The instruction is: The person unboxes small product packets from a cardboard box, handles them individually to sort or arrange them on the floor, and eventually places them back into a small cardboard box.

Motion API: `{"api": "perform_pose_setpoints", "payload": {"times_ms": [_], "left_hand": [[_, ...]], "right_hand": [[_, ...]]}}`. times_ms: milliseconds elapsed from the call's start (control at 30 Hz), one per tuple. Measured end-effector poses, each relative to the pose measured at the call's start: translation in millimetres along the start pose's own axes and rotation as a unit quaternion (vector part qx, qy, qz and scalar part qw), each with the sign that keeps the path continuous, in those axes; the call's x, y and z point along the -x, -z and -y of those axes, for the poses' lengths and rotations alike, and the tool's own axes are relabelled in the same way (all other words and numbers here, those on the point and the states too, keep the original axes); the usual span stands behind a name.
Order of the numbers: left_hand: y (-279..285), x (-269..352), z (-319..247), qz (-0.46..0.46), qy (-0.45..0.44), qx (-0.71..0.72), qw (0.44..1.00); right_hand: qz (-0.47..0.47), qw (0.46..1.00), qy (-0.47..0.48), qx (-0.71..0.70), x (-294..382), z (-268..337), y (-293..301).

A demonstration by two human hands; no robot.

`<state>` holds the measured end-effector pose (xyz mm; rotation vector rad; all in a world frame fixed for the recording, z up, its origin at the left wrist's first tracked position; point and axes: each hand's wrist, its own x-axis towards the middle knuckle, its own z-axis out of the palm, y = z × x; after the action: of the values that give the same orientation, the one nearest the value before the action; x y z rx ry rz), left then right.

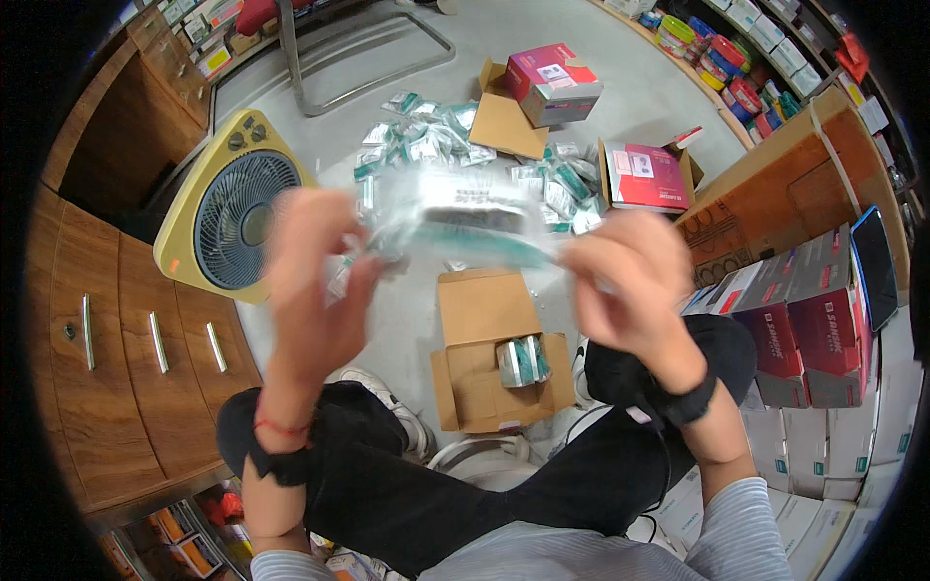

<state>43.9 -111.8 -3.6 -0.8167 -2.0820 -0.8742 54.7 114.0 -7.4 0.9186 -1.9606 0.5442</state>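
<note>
Raised in front of me is a clear and green plastic packet (472,207), blurred by motion, with white print and something dark inside. My left hand (312,283) pinches its left end, and my right hand (628,276) has the right end. Below, between my shoes, an open cardboard box (487,309) stands on the floor with a few similar packets (523,362) in its right side. Beyond my hands, a loose heap of similar packets (429,134) covers part of the floor.
Two opened red and grey cartons (556,83) (647,178) sit by the heap. A yellow box fan (240,207) and wooden drawers (138,348) are at left. Stacked cartons (799,334), a phone (874,269) and a large brown box (777,189) line the right.
</note>
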Motion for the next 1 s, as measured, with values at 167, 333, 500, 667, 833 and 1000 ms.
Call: {"api": "perform_pose_setpoints", "payload": {"times_ms": [167, 333, 500, 667, 833, 1000], "left_hand": [[10, 8, 19, 0.211, -0.011, 0.072, 0.975], [-3, 16, 21, 0.217, 0.103, 0.131, 0.962], [-1, 14, 14, 0.235, 0.109, 0.097, 0.961], [-3, 13, 12, 0.219, 0.101, 0.053, 0.969], [-4, 15, 14, 0.202, 0.049, 0.003, 0.978], [-4, 12, 10, 0.186, 0.019, -0.022, 0.982]], "right_hand": [[0.074, 0.997, -0.025, 0.022, 15, -5, -5], [0.211, 0.974, -0.063, 0.059, 18, -10, -5], [0.205, 0.975, -0.075, 0.027, 20, -5, -6], [0.235, 0.969, -0.081, 0.0, 19, -1, -4], [0.281, 0.945, -0.142, -0.088, 18, 3, -4], [0.285, 0.928, -0.181, -0.16, 20, 3, -6]]}}
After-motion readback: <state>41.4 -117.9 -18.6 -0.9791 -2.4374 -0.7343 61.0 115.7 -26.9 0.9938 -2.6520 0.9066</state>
